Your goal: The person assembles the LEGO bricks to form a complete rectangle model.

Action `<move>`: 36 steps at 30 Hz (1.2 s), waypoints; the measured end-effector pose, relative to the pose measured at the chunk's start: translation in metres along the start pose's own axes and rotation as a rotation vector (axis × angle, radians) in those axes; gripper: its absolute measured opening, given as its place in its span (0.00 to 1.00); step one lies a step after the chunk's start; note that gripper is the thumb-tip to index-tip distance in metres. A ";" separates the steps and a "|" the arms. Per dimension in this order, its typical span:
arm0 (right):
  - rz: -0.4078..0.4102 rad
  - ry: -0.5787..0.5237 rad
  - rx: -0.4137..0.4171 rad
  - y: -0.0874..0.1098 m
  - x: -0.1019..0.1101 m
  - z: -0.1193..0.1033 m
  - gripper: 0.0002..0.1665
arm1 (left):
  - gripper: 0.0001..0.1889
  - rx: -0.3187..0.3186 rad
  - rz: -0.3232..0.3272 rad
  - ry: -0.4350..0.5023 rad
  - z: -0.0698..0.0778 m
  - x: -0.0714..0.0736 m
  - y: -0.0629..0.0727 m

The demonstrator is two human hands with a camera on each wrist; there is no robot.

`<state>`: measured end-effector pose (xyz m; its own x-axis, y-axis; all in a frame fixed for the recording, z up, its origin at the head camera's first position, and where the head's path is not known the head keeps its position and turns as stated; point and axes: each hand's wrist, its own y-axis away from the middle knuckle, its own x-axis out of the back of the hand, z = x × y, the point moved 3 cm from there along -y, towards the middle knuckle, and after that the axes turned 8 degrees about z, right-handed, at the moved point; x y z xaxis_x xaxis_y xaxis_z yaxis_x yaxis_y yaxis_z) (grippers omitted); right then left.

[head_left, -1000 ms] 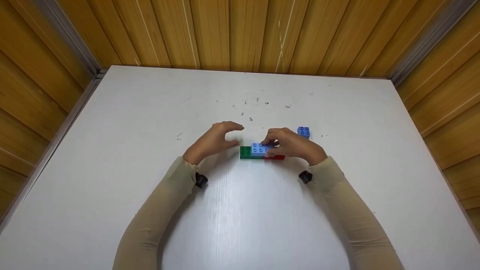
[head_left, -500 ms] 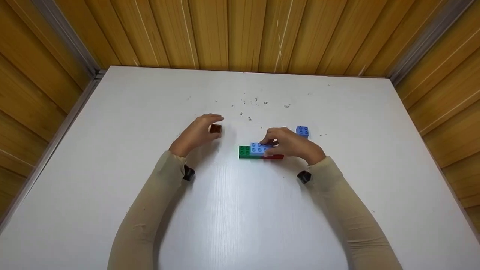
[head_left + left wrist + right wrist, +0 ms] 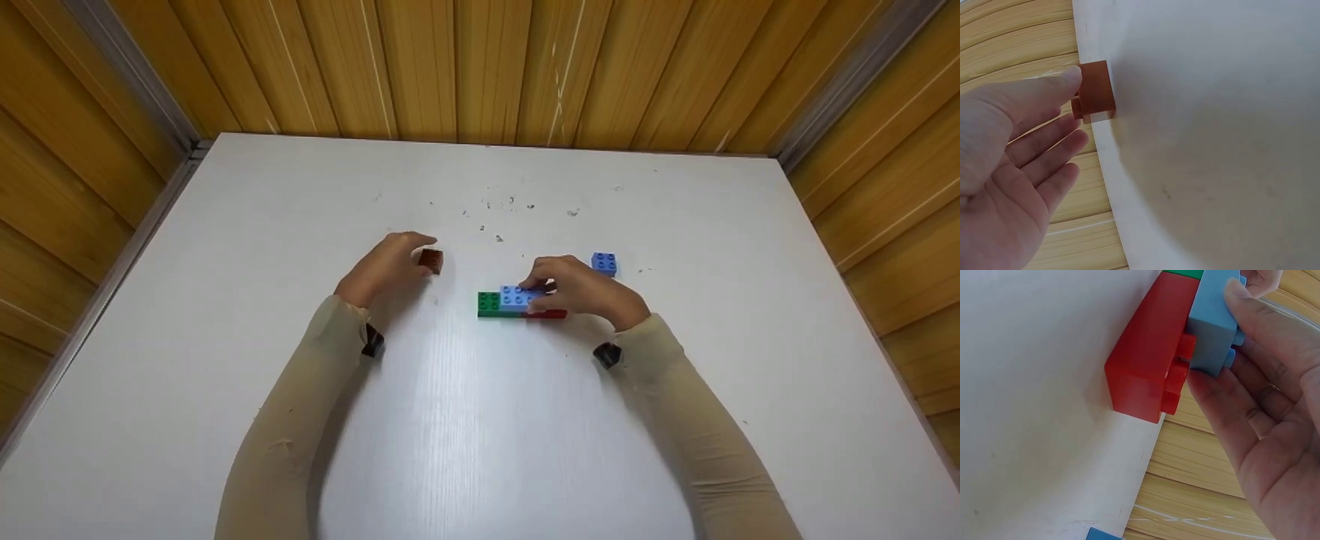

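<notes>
Marked white table below wood-patterned walls

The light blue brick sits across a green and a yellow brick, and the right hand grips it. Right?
Not quite: beside the green brick is a red brick, not a yellow one; the right wrist view shows it. The rest is right.

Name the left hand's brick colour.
The brick is reddish brown, clearest in the left wrist view.

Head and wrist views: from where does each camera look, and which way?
Head: worn there, facing forward and down at table; left hand, right hand, sleeves show.
Left wrist: worn there, facing brown brick; left hand shows.
Right wrist: worn there, facing light-blue brick; right hand shows.
Head and right wrist share that brick.
</notes>
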<state>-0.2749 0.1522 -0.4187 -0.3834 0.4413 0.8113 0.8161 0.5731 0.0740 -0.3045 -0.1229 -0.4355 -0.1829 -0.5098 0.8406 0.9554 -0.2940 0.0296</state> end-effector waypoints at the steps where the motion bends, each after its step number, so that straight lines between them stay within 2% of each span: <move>1: 0.001 -0.001 0.003 0.000 0.000 0.000 0.19 | 0.27 0.003 -0.008 0.017 -0.001 0.000 0.000; 7: 0.007 -0.013 0.005 0.002 0.001 -0.001 0.19 | 0.24 0.022 -0.045 0.151 -0.004 -0.004 -0.002; 16: 0.007 -0.005 -0.004 0.001 0.000 -0.001 0.19 | 0.10 -0.049 -0.019 0.063 -0.003 -0.006 -0.005; 20: 0.010 -0.010 -0.002 0.001 0.001 0.000 0.19 | 0.12 -0.052 -0.011 0.047 -0.003 -0.006 -0.005; 27: 0.011 -0.013 0.012 0.001 0.001 0.000 0.18 | 0.15 -0.018 0.006 0.049 -0.004 -0.005 -0.003; 36: 0.018 -0.034 0.043 0.002 0.001 0.001 0.18 | 0.17 -0.033 -0.002 0.039 -0.004 -0.004 -0.006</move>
<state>-0.2740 0.1544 -0.4177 -0.3838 0.4748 0.7920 0.8039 0.5939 0.0336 -0.3103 -0.1227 -0.4412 -0.1943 -0.5400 0.8189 0.9469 -0.3212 0.0129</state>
